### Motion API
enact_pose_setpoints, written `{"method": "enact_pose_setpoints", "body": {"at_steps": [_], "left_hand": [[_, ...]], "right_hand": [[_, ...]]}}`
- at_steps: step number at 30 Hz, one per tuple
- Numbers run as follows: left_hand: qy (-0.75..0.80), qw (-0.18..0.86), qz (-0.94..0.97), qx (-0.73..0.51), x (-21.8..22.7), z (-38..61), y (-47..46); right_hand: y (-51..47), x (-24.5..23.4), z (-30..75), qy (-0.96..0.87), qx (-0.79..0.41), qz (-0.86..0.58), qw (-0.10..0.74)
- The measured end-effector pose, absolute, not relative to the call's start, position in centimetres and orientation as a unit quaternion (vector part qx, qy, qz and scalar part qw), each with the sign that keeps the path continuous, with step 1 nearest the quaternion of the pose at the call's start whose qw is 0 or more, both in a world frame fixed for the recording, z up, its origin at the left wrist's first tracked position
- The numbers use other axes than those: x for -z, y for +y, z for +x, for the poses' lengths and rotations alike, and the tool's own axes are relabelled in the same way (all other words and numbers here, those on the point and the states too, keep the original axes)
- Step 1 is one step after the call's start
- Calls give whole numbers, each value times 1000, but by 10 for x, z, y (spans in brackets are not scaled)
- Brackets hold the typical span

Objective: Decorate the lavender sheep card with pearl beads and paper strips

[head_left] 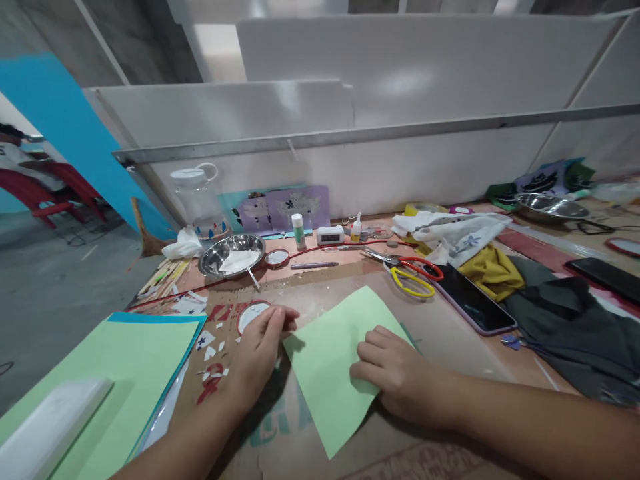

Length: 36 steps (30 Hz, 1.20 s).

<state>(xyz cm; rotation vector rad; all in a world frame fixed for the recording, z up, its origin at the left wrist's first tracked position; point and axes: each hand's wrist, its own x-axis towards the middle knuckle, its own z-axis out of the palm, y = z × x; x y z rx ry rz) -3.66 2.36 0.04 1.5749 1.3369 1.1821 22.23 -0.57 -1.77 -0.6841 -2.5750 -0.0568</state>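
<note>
A light green sheet of paper [333,380] lies at a slant in front of me, slightly bent, over a clear-covered work surface. My right hand [395,373] rests on its right part with curled fingers closed on it; the thumb is hidden. At the sheet's left corner is my left hand [260,347], thumb and fingers drawn together against the edge; the exact pinch is partly hidden. Beyond the sheet lie scissors [407,270] with red and yellow handles. Just behind my left hand is a round red-rimmed piece [250,313], with white paper scraps [210,352] to its left.
More green sheets [150,360] lie at left under a white box-like object [55,427]. Behind are a steel bowl [220,263], a glue stick [298,230], a small glue bottle [356,230] and a clear jug [197,203]. A phone [473,300] and dark cloth [575,333] lie right.
</note>
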Motion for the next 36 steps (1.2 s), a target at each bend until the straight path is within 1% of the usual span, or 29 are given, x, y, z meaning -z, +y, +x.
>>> {"method": "enact_pose_setpoints", "body": {"at_steps": [1, 2, 5, 8, 10, 12, 14, 17, 21, 24, 27, 29, 32, 36], "left_hand": [[508, 331, 659, -445, -7, -35, 14], [482, 317, 704, -414, -13, -32, 4], [323, 377, 823, -276, -28, -18, -29], [267, 374, 848, -262, -32, -10, -44], [295, 345, 844, -285, -28, -14, -36], [375, 262, 824, -336, -19, -25, -17], [430, 166, 813, -356, -6, -35, 4], [469, 110, 824, -298, 14, -42, 26], [462, 95, 852, -229, 26, -37, 25], [457, 108, 851, -236, 25, -33, 20], [455, 139, 845, -245, 23, -32, 19], [450, 148, 848, -238, 23, -31, 18], [467, 133, 848, -212, 24, -30, 15], [497, 148, 839, -166, 26, -26, 8]], "right_hand": [[-4, 19, 222, -939, 18, -253, 232], [-3, 20, 221, -939, 15, -256, 230], [-1, 23, 220, -939, -2, -253, 234], [-1, 24, 220, -938, -6, -247, 242], [-1, 24, 221, -935, 16, -246, 256], [-2, 25, 220, -932, 42, -240, 267], [-4, 25, 220, -935, 55, -235, 260], [-8, 25, 219, -942, 56, -236, 231], [-11, 24, 220, -934, 56, -247, 250], [-14, 20, 221, -929, 60, -233, 280], [-16, 14, 220, -932, 71, -207, 290], [-17, 10, 220, -934, 87, -206, 280], [-18, 8, 220, -945, 95, -208, 235], [-18, 13, 218, -961, 80, -192, 185]]}}
